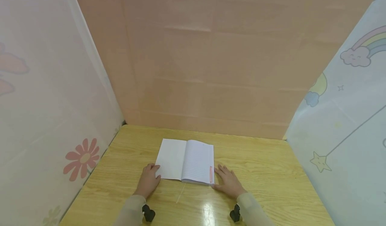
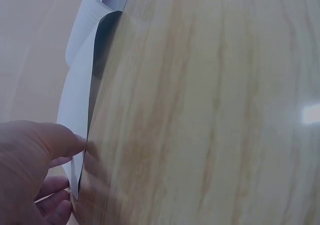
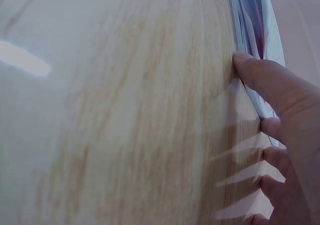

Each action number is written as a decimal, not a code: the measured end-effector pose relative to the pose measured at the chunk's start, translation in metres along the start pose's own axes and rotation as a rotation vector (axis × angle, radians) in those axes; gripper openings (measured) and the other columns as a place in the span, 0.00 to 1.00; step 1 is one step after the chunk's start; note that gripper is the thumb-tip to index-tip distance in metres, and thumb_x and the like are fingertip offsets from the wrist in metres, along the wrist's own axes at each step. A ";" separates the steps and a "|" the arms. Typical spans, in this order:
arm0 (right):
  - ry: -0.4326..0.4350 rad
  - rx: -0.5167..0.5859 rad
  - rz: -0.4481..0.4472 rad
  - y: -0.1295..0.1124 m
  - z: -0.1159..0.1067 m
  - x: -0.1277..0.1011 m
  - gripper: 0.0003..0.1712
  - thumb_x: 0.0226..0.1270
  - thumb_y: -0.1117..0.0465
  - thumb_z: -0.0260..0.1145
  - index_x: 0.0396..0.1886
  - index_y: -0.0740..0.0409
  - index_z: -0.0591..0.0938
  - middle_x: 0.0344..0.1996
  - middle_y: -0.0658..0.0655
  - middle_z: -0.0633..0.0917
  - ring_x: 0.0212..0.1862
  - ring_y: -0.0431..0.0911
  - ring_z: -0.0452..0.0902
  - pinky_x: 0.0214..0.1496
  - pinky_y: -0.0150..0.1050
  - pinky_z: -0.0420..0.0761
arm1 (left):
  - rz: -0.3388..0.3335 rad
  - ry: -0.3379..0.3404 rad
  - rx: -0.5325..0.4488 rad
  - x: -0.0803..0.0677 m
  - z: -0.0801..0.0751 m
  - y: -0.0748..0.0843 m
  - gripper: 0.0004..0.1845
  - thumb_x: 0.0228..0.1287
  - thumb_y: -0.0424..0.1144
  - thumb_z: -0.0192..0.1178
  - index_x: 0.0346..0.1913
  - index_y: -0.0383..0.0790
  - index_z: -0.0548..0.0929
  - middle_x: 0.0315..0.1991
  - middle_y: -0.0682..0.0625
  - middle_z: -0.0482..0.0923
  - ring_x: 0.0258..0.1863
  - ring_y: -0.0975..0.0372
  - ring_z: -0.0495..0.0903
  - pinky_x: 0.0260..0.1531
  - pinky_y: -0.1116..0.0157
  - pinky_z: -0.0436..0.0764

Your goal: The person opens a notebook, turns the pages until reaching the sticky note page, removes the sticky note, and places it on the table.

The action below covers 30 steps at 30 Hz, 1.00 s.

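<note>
An open notebook (image 1: 185, 160) lies flat on the wooden table (image 1: 265, 172), blank page on the left and lined page on the right, with a pink tab (image 1: 210, 174) at its lower right edge. My left hand (image 1: 149, 180) rests on the table at the notebook's lower left corner, and its thumb (image 2: 65, 140) touches the page edge (image 2: 80, 85). My right hand (image 1: 228, 181) lies flat beside the lower right corner with fingers spread. Its thumb (image 3: 260, 75) presses against the stacked page edges (image 3: 255, 15). Neither hand grips anything.
A brown cardboard wall (image 1: 211, 68) stands behind the table. A sheet with a red flower print (image 1: 82, 157) hangs on the left, and one with a rainbow and star (image 1: 346, 118) on the right. Small black wrist cameras (image 1: 148, 214) sit on both sleeves.
</note>
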State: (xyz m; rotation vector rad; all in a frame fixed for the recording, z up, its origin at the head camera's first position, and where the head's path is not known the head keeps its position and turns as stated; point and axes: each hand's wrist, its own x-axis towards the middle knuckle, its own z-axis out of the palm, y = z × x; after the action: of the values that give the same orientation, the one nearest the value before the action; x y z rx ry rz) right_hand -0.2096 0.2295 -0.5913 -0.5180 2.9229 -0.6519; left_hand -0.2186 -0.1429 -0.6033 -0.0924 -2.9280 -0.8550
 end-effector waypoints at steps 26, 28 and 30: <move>-0.007 0.000 0.005 -0.002 -0.001 0.000 0.47 0.57 0.37 0.68 0.70 0.57 0.68 0.72 0.66 0.62 0.73 0.65 0.54 0.68 0.70 0.51 | 0.254 0.138 -0.365 0.029 -0.052 0.113 0.19 0.61 0.30 0.64 0.56 0.39 0.79 0.60 0.39 0.70 0.61 0.44 0.70 0.56 0.47 0.75; -0.004 -0.001 0.003 0.000 0.000 0.001 0.47 0.57 0.36 0.67 0.70 0.57 0.68 0.72 0.67 0.62 0.73 0.65 0.54 0.68 0.70 0.51 | 0.282 0.115 -0.377 0.030 -0.042 0.123 0.20 0.61 0.30 0.64 0.57 0.40 0.79 0.60 0.40 0.71 0.61 0.45 0.70 0.57 0.49 0.75; 0.004 -0.004 0.001 0.002 0.003 0.002 0.48 0.56 0.35 0.67 0.70 0.57 0.68 0.71 0.66 0.63 0.72 0.65 0.54 0.67 0.71 0.52 | 0.307 0.085 -0.381 0.029 -0.030 0.132 0.20 0.61 0.31 0.64 0.57 0.41 0.79 0.59 0.42 0.72 0.61 0.47 0.71 0.57 0.51 0.75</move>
State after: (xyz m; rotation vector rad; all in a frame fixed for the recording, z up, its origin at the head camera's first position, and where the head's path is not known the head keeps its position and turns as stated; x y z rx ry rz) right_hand -0.2115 0.2291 -0.5946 -0.5168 2.9283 -0.6482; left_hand -0.2344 -0.0473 -0.5045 -0.5017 -2.5404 -1.3046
